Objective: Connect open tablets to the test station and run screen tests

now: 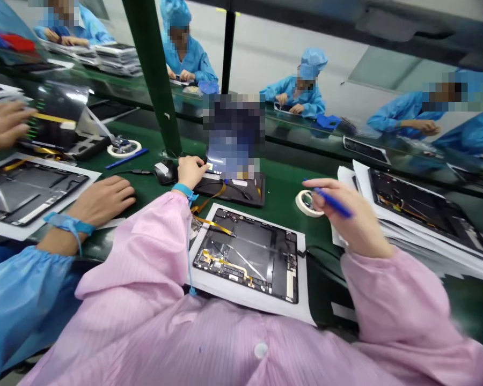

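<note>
My left hand point(191, 172) is at the lower left corner of an upright display panel point(235, 136), fingers bent together. What its fingertips hold, if anything, is hidden. A black computer mouse point(166, 172) lies just left of it. The panel leans on a dark test stand point(245, 190) with cables. My right hand point(356, 220) is raised, closed around a blurred blue pen-like tool point(333, 202), beside a roll of tape point(306, 202). Before me an opened tablet housing point(249, 254) with orange flex cables lies on a white sheet point(209, 287). A black cable point(322, 251) runs from its right edge.
Right, a stack of white sheets point(410, 241) carries another opened tablet housing point(426, 203). On the left, a co-worker's hands point(104, 201) are near a similar housing point(36, 193). A green post point(153, 75) rises behind the mouse. Across a glass shelf point(241, 120), several people in blue work.
</note>
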Demonstrator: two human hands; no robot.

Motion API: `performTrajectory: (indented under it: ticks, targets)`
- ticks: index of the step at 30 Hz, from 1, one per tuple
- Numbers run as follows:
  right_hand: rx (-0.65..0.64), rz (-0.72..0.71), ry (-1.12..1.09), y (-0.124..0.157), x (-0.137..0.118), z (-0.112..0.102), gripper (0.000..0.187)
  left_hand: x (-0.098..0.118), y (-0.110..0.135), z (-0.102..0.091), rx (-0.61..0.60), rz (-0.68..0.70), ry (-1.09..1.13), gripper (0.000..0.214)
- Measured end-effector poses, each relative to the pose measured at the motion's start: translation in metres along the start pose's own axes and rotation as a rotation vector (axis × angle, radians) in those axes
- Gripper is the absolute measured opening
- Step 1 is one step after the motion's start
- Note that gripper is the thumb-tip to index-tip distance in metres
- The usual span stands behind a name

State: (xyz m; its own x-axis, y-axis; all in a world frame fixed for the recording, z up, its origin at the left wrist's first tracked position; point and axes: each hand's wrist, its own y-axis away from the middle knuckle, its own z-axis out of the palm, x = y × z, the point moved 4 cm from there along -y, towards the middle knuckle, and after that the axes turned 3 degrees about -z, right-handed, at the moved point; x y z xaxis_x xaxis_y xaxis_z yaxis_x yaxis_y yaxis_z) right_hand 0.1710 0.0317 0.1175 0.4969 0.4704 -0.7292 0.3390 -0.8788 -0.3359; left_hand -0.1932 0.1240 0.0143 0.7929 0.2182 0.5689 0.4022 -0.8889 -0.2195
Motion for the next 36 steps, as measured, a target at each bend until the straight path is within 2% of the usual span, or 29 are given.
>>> performTrajectory:
  ticks: [2, 4, 5, 6, 8, 11, 12, 14, 18, 24, 33, 36]
  targets:
    - [0.070, 0.065, -0.335, 0.024, -0.011, -0.012, 0.023, 0.009, 0.008, -0.009, 0.039, -0.005, -0.030, 0.034]
    - [0.152, 0.121, -0.437, 0.050, -0.006, -0.011, 0.012, 0.025, 0.023, -0.023, 0.030, 0.058, -0.028, 0.041]
    - [0.189, 0.164, -0.458, 0.063, 0.002, -0.005, 0.009, 0.036, 0.033, -0.028, -0.034, 0.121, 0.000, 0.040]
    - [0.210, 0.218, -0.480, 0.076, 0.013, 0.004, 0.013, 0.047, 0.046, -0.032, -0.131, 0.186, 0.035, 0.038]
    - [0.190, 0.335, -0.542, 0.097, 0.037, 0.026, 0.018, 0.066, 0.075, -0.032, -0.411, 0.303, 0.075, 0.034]
    - [0.136, 0.422, -0.526, 0.115, 0.064, 0.049, 0.021, 0.080, 0.118, -0.020, -0.821, 0.398, 0.055, 0.034]
    - [0.149, 0.417, -0.464, 0.118, 0.069, 0.051, 0.021, 0.081, 0.129, -0.015, -0.920, 0.416, 0.027, 0.034]
    - [0.197, 0.388, -0.312, 0.120, 0.073, 0.050, 0.018, 0.081, 0.142, -0.007, -1.037, 0.450, -0.045, 0.034]
    - [0.232, 0.357, -0.162, 0.122, 0.074, 0.047, 0.014, 0.080, 0.147, -0.003, -1.061, 0.491, -0.147, 0.031]
    - [0.185, 0.308, -0.075, 0.121, 0.071, 0.049, 0.016, 0.079, 0.147, -0.004, -1.112, 0.480, -0.208, 0.027]
    - [0.161, 0.276, -0.033, 0.126, 0.070, 0.050, 0.016, 0.071, 0.142, 0.000, -1.180, 0.477, -0.144, 0.019]
    - [0.172, 0.194, 0.014, 0.120, 0.063, 0.042, 0.017, 0.070, 0.140, 0.000, -1.203, 0.450, -0.110, 0.020]
